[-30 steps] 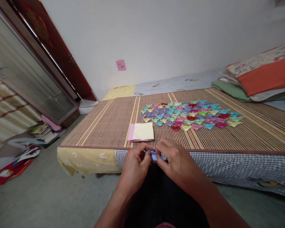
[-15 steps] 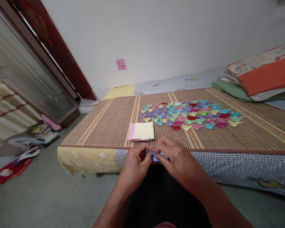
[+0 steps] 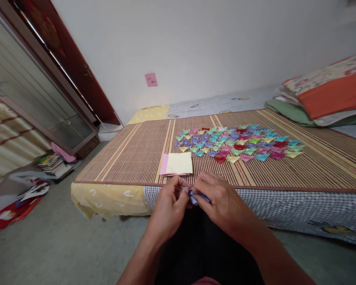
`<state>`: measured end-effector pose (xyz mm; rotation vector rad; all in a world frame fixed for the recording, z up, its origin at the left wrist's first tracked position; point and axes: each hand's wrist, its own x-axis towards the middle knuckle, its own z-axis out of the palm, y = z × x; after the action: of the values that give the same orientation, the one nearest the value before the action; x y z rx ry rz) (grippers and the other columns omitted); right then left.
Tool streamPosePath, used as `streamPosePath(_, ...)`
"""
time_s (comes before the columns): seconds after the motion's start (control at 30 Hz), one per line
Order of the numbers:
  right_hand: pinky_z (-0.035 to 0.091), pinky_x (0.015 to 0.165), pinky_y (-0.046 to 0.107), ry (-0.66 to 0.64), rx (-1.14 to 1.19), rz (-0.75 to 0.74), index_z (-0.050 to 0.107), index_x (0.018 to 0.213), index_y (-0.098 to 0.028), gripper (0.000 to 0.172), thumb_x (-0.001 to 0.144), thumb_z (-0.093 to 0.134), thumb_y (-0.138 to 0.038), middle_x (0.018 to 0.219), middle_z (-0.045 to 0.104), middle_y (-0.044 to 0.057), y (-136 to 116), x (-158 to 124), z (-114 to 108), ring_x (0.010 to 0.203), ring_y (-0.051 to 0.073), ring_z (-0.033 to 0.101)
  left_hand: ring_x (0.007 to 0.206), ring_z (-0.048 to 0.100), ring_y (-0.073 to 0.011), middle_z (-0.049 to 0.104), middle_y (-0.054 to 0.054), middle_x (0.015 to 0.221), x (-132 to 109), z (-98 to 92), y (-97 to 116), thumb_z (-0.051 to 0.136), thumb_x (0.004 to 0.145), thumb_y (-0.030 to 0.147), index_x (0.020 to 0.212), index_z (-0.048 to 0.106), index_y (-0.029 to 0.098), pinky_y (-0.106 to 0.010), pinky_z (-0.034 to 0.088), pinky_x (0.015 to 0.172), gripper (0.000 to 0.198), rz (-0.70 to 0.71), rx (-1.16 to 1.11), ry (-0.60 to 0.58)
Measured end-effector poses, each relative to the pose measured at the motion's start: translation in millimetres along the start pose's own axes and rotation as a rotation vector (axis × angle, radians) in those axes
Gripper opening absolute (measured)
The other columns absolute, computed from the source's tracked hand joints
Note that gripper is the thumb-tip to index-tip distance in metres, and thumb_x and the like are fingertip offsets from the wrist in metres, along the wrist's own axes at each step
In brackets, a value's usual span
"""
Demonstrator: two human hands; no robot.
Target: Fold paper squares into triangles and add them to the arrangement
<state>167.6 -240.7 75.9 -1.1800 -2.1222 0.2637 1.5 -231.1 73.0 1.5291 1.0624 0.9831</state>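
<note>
Between my two hands is a small piece of folded blue-purple paper (image 3: 192, 199), held over my lap just in front of the bed's edge. My left hand (image 3: 171, 204) pinches its left side between thumb and fingers. On the other side my right hand (image 3: 215, 194) grips the paper, fingers curled over it and thumb beneath. Much of the paper is hidden by the fingers. Just beyond my hands a stack of square paper sheets (image 3: 179, 163) lies on the mat, pale yellow on top with pink showing at the left. Several rows of colourful folded paper pieces (image 3: 233, 159) spread behind it.
A striped woven mat (image 3: 130, 154) covers the bed. Folded bedding and an orange pillow (image 3: 338, 95) are piled at the right. On the floor at left are a pile of books (image 3: 52, 164) and a red bag (image 3: 14, 213). A pink card (image 3: 151, 79) is on the wall.
My fingers have shifted slightly on the blue-purple paper, and a little more of it shows under my right hand. The stack and the folded pieces stay where they were.
</note>
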Motion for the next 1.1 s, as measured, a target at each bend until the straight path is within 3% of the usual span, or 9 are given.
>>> streamPosePath(0.13,0.04,0.075,0.035,0.031,-0.011,0.051,0.054,0.077,-0.019,0.022,0.093,0.06,-0.005,0.089,0.06,0.006,0.6,-0.4,1.6,0.086,0.023,0.052,0.069,0.061,-0.0143,0.063,-0.001,0.08,-0.4,3.2,-5.6,0.057,0.098,0.034,0.088,0.055,0.02,-0.024,0.049,0.063,0.017,0.006,0.033,0.025)
streamPosePath(0.33,0.041,0.077,0.037,0.021,0.0,0.074,0.051,0.078,-0.02,0.022,0.091,0.056,-0.003,0.091,0.059,0.008,0.8,-0.9,6.5,0.087,0.024,0.05,0.068,0.063,-0.016,0.064,-0.001,0.076,1.7,6.0,-11.7,0.057,0.093,0.023,0.084,0.054,0.021,-0.026,0.048,0.063,0.01,0.048,0.275,0.108)
streamPosePath(0.57,0.039,0.074,0.036,0.083,-0.028,0.095,0.046,0.074,-0.022,0.025,0.092,0.051,-0.004,0.085,0.058,0.007,4.8,-2.1,11.3,0.084,0.024,0.05,0.061,0.063,-0.0151,0.061,0.003,0.07,4.8,10.1,-14.3,0.057,0.094,0.026,0.083,0.049,0.023,-0.024,0.05,0.057,0.014,0.013,0.144,0.177)
streamPosePath(0.7,0.039,0.074,0.036,0.083,-0.025,0.13,0.045,0.073,-0.022,0.026,0.09,0.053,-0.004,0.085,0.058,0.007,5.9,-3.3,12.4,0.084,0.025,0.051,0.063,0.063,-0.015,0.062,0.002,0.074,4.9,13.5,-14.3,0.052,0.098,0.025,0.09,0.049,0.023,-0.025,0.05,0.058,0.009,0.03,0.133,0.137)
streamPosePath(0.83,0.039,0.075,0.036,0.079,0.034,0.17,0.046,0.073,-0.021,0.026,0.088,0.057,-0.002,0.085,0.057,0.006,9.2,-4.1,8.1,0.085,0.024,0.051,0.075,0.066,-0.0145,0.068,-0.002,0.092,3.9,10.7,-10.4,0.052,0.101,0.028,0.1,0.054,0.022,-0.026,0.051,0.067,0.007,0.06,0.12,0.053)
streamPosePath(0.97,0.039,0.076,0.035,0.076,0.105,0.191,0.048,0.072,-0.021,0.027,0.086,0.058,0.0,0.083,0.057,0.004,13.3,-4.1,1.4,0.085,0.023,0.052,0.067,0.065,-0.012,0.071,-0.005,0.1,9.0,-0.1,-12.6,0.057,0.1,0.041,0.105,0.056,0.02,-0.023,0.046,0.057,0.021,-0.014,-0.008,0.089)
streamPosePath(1.1,0.04,0.077,0.035,0.088,0.138,0.169,0.05,0.074,-0.02,0.025,0.087,0.058,-0.001,0.085,0.057,0.004,12.5,-3.2,0.8,0.087,0.023,0.053,0.085,0.071,-0.0182,0.074,-0.009,0.101,18.1,-0.6,-24.2,0.069,0.089,0.057,0.104,0.063,0.018,-0.03,0.057,0.073,0.043,-0.185,-0.471,0.04)
